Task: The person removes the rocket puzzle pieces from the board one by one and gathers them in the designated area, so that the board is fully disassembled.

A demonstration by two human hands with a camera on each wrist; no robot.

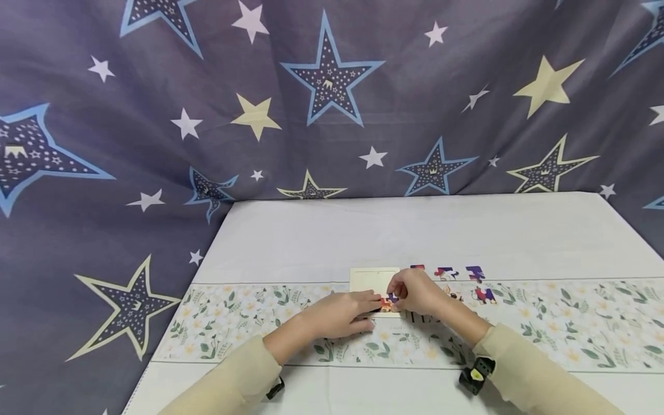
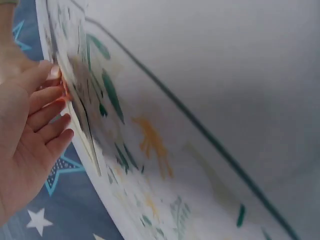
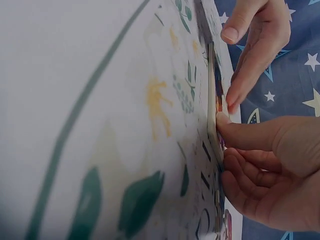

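Note:
A cream puzzle tray (image 1: 363,280) lies on the table, with orange and dark picture pieces (image 1: 387,304) in its near right part. My left hand (image 1: 339,314) rests with extended fingers over the tray's near left side. At the right side, my right hand (image 1: 420,293) pinches a small purple puzzle piece (image 1: 392,298) low over the tray, its fingers covering much of it. In the right wrist view the right thumb (image 3: 237,131) is at the tray's edge, other fingers curled beneath. The left wrist view shows the left fingers (image 2: 52,107) along the tray.
Several loose puzzle pieces (image 1: 446,273) lie right of the tray, among them a purple one (image 1: 474,272) and a red and purple one (image 1: 485,295). A floral strip (image 1: 570,323) crosses the white tablecloth (image 1: 415,230). Behind hangs a star-patterned curtain (image 1: 332,150).

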